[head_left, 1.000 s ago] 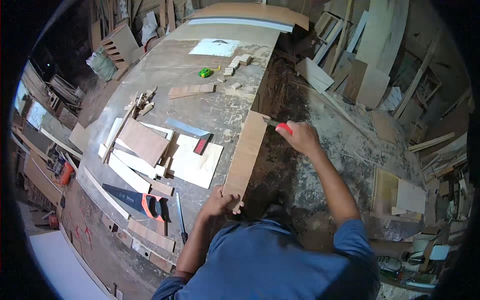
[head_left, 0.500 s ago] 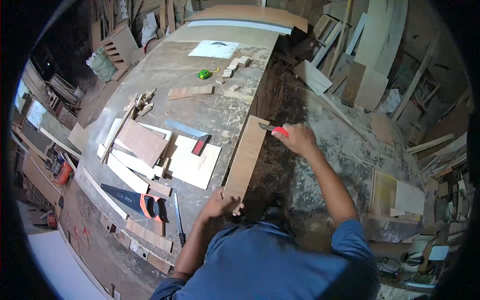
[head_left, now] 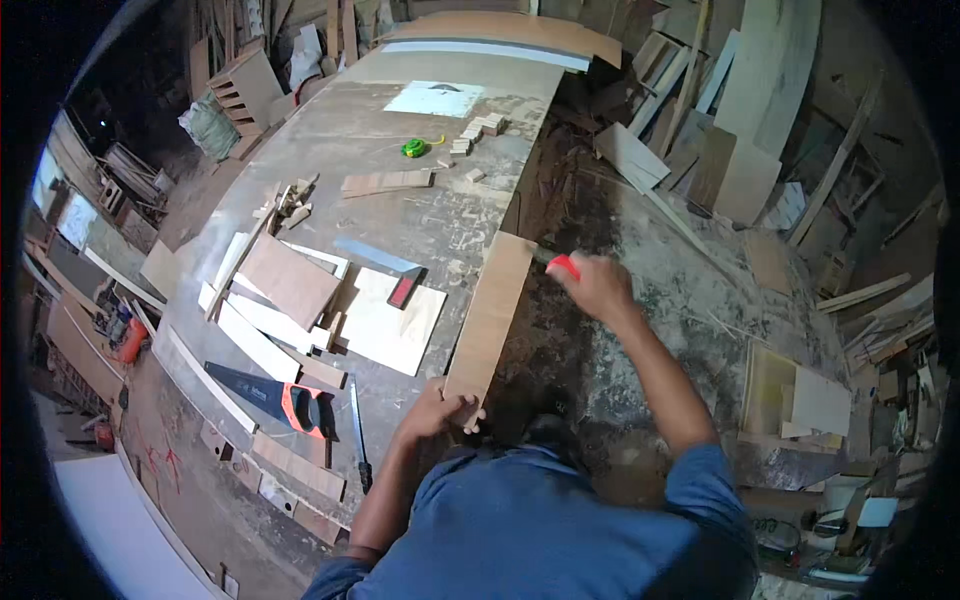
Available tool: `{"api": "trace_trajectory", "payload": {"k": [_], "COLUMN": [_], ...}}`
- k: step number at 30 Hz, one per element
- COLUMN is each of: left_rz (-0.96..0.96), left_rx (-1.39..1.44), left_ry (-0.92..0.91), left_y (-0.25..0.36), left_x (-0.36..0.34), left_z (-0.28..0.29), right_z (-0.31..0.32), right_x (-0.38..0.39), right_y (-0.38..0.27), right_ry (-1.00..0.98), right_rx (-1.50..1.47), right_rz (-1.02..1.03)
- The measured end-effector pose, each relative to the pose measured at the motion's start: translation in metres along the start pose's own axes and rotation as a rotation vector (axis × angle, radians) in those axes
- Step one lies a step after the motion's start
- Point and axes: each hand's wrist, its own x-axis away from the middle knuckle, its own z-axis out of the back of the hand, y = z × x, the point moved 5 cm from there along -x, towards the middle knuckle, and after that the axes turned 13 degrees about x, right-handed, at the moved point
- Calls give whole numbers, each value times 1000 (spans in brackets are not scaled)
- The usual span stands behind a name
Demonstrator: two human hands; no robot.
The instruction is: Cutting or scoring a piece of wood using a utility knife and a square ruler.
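Left hand [head_left: 437,408] clamped long tan plywood strip [head_left: 490,315] steady at tabletop [head_left: 440,215] edge; right hand [head_left: 597,287] gripped red-handled tool [head_left: 562,264] against it.

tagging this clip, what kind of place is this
Most likely a woodworking shop. A handsaw lies on a dusty workbench among cut boards, and offcuts pile up on the floor beside it.

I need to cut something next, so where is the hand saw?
In the head view the hand saw lies on the workbench at lower left, left of the left hand, between pale wood strips and a thin dark tool.
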Motion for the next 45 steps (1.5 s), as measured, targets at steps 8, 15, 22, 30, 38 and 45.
{"api": "trace_trajectory", "payload": {"k": [8, 15, 22, 30, 38, 45], "left_rz": [-8, -38, -159, -374, -613, -828], "left_rx": [12, -28, -527, -1029, -1018, -609], "left_ry": [8, -43, 110, 457, 466, 361], "left_y": [1, -1, 10, 54, 73, 78], "left_x": [4, 5, -5, 1, 7, 12], "left_z": [-3, 1, 29, 29, 32, 24], "right_z": [-14, -16, 1, 19, -18, -44], "right_x": [24, -3, 5, 26, 33, 48], "right_y": [-36, 43, 13, -58, -93, -132], "right_ry": [-23, 78, 53, 197, 16, -97], "right_rx": [1, -32, -275, -491, -634, -896], "right_rz": [328, -133, -92, 240, 305, 374]}}
